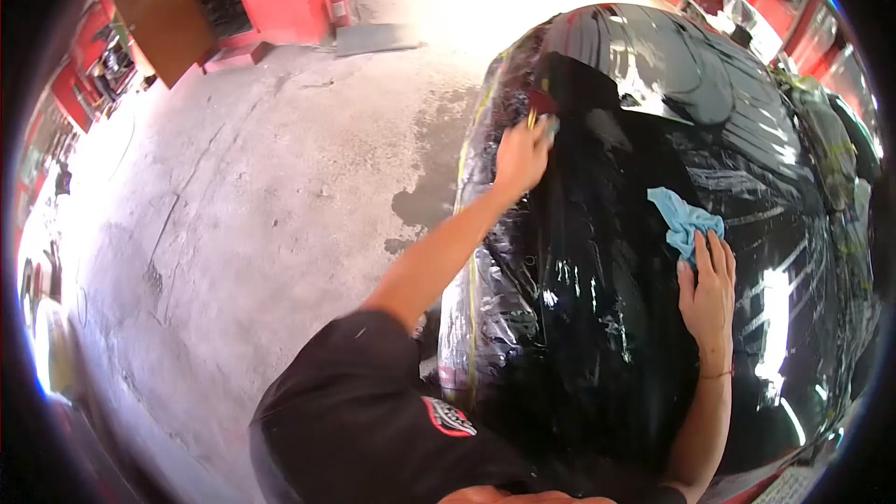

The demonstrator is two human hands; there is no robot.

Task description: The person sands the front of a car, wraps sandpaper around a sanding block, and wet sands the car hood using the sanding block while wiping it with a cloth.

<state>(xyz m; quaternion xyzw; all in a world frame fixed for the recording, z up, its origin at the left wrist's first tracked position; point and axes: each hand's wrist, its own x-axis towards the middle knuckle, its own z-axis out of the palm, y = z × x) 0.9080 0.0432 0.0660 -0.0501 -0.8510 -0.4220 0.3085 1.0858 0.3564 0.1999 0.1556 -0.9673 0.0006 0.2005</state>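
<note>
A dark, glossy car body panel (597, 336) curves beneath both of my hands, wet and streaked with reflections. My left hand (523, 157) reaches to its far left side, fingers curled round something small with a yellowish part and a blue-grey edge; its kind is unclear. A dark reddish patch shows just beyond those fingers. On the right, my right hand (709, 285) presses a crumpled light blue cloth (686, 217) against the panel, its fingertips over the cloth's near end. Clear plastic sheeting (495, 317) with yellowish tape runs along the car's left edge.
Concrete floor (280, 187) with damp patches lies to the left of the car. A fire extinguisher (338, 7) stands by a red wall, near a grey slab (378, 39). A brown door (159, 9) is at the upper left. More sheeting (826, 140) lies along the car's right side.
</note>
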